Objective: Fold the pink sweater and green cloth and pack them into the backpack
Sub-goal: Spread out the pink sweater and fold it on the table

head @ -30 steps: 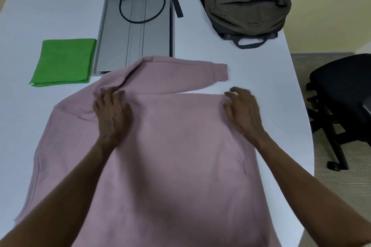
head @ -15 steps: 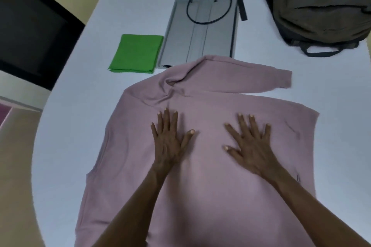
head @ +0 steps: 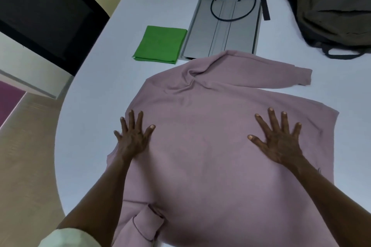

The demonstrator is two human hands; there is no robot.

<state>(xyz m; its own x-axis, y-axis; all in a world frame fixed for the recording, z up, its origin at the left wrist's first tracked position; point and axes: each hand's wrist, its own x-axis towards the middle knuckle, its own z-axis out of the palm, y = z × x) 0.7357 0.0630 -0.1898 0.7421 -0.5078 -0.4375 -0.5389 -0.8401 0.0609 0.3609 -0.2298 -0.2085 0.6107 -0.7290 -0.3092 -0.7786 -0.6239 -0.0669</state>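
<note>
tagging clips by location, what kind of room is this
Likely an office or meeting room: a white table with a grey cable hatch set in it, and a dark wall screen.

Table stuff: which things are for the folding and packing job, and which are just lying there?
For the job:
sweater, with the left hand and right hand pressing flat on it
green cloth, already folded
backpack

Just lying about:
grey folder
black cable

grey folder [head: 222, 30], black cable [head: 232, 2], dark screen [head: 44, 10]
</note>
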